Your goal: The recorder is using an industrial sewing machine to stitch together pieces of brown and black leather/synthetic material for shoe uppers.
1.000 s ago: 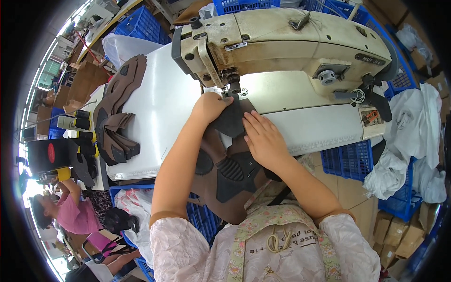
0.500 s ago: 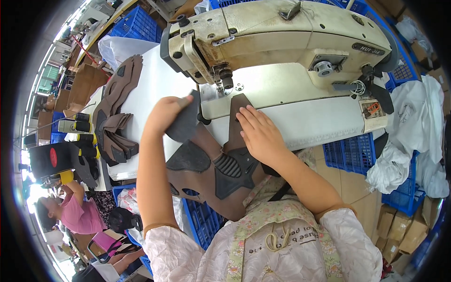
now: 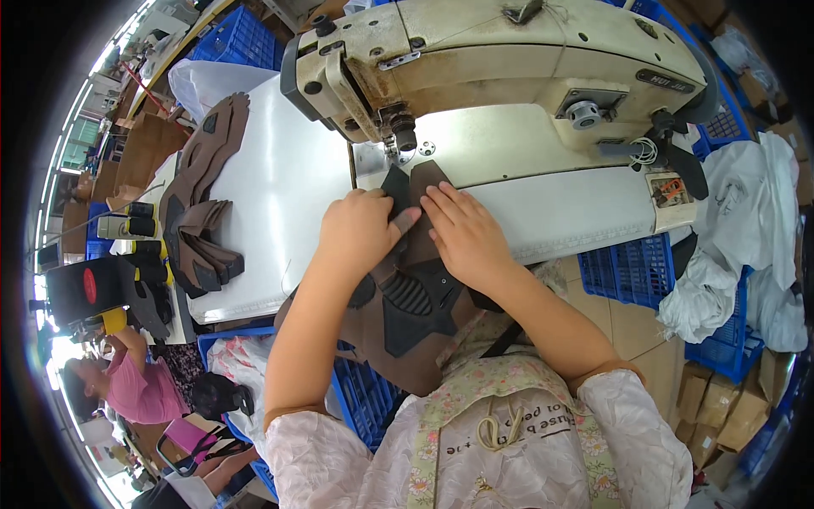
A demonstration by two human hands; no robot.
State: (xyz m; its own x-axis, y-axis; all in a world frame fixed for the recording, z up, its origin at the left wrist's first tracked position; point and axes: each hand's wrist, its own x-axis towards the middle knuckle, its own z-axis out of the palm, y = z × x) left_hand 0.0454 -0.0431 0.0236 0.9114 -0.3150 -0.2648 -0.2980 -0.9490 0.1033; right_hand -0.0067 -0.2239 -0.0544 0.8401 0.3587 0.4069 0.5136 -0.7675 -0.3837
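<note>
My left hand (image 3: 358, 227) is closed on a small dark grey shoe-upper piece (image 3: 395, 183), thumb on its right edge. The tip of that piece points at the presser foot (image 3: 392, 154) of the sewing machine (image 3: 509, 81). My right hand (image 3: 462, 227) lies with fingers stretched out on a brown strip (image 3: 427, 174), pressing it to the white table. This strip belongs to a brown shoe upper (image 3: 398, 365) with black overlays (image 3: 415, 327), which hangs over the table's front edge onto my lap. Part of the upper is hidden beneath my left hand and forearm.
Stacked brown upper pieces (image 3: 199, 187) lie on the table's left side, near thread spools (image 3: 144, 227). Blue crates (image 3: 627, 271) stand below the table, with white bags (image 3: 738, 229) at the right. A person in pink (image 3: 148, 382) sits at the far left.
My left hand has moved right and slightly down, bringing the dark grey piece beside the brown strip, near the presser foot. My right hand stays nearly in place on the strip.
</note>
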